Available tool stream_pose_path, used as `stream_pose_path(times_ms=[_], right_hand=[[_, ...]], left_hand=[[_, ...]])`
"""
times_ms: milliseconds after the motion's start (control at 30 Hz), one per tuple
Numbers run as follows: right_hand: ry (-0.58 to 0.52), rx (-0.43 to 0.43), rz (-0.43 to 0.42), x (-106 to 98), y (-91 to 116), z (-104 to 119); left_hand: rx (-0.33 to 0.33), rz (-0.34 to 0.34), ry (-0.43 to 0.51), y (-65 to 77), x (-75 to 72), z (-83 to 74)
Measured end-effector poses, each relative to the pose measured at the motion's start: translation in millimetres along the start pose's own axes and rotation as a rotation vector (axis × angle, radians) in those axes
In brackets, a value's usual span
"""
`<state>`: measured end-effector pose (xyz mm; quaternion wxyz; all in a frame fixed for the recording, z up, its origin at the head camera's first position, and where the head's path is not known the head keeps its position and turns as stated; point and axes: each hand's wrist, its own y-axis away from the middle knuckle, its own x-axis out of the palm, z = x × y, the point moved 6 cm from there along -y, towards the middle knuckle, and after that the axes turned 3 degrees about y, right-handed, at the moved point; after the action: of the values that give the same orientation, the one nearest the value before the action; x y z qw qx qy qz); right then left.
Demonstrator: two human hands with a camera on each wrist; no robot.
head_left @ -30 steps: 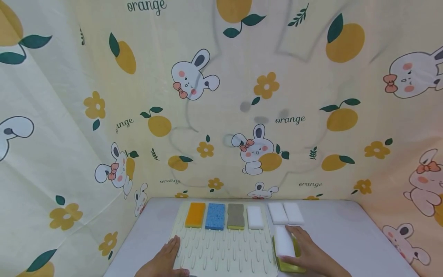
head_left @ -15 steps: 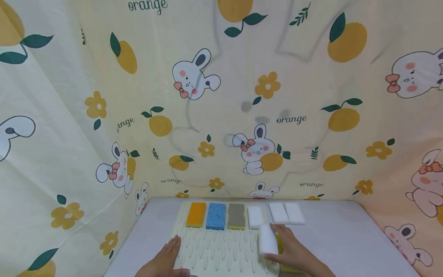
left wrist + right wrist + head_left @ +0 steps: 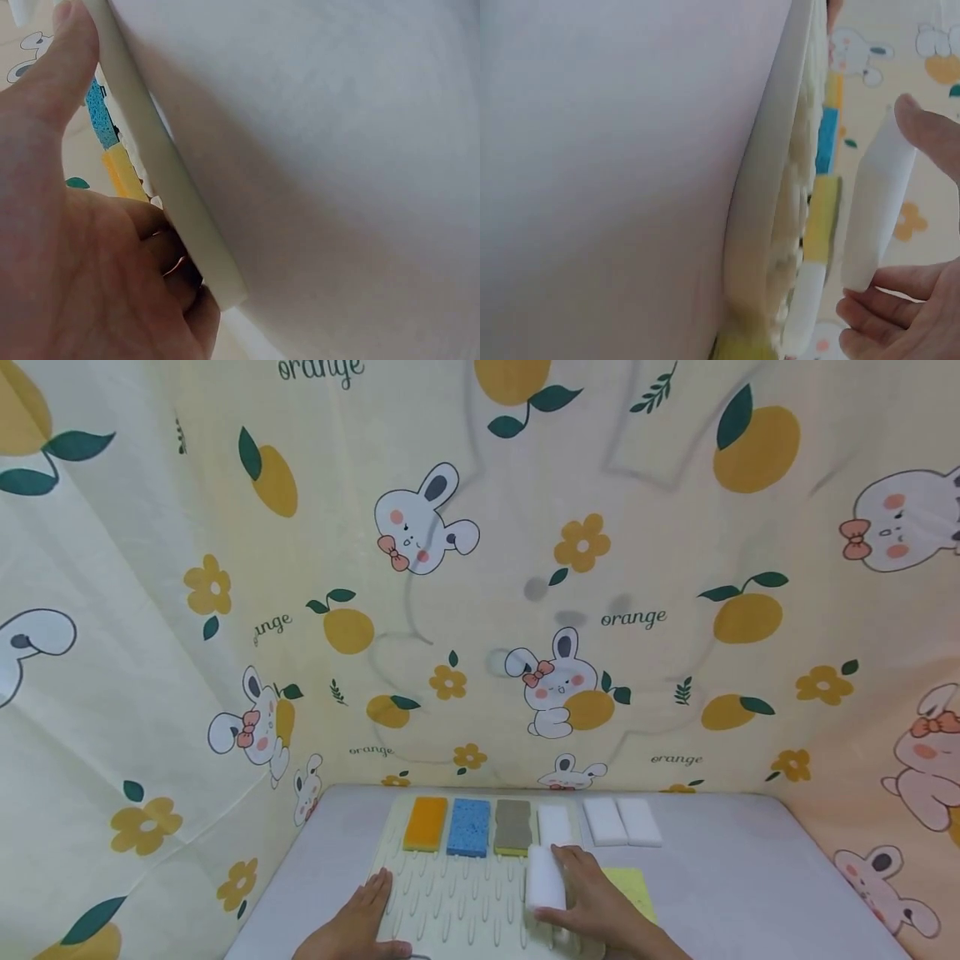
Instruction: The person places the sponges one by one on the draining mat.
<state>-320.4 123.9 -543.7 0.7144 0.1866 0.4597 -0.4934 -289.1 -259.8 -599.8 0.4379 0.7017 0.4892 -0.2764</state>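
Note:
A cream tray with rows of raised ridges lies on the table. My left hand rests at its left edge, fingers extended along the side and thumb at the front; the left wrist view shows the thumb and fingertips touching the rim. My right hand pinches a white sponge between thumb and fingertips, held over the tray's right part. In the right wrist view a gap shows between this sponge and the ridges. Along the tray's back stand an orange sponge, a blue one, a grey-and-yellow one and a white one.
Two white sponges lie side by side on the table, right of the tray. Nearer, a yellow-green sponge or pad is partly covered by my right forearm. A fabric curtain printed with rabbits and oranges surrounds the table.
My right hand has carried the white sponge left, from over the yellow-green piece to over the tray, uncovering part of that piece. My left hand has stayed at the tray's edge.

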Motion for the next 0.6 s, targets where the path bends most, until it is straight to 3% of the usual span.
stream_pose_path(times_ms=[133,367,600], right_hand=[[-0.016,-0.022,0.003,8,-5,12],[0.011,-0.064,0.0,18,-15,33],[-0.023,-0.038,0.048,28,-24,46]], left_hand=[[0.005,0.004,0.011,0.4,-0.1,0.1],[-0.048,-0.004,-0.009,-2.3,-1.5,5.2],[0.015,0.0,0.015,-1.6,-0.2,4.8]])
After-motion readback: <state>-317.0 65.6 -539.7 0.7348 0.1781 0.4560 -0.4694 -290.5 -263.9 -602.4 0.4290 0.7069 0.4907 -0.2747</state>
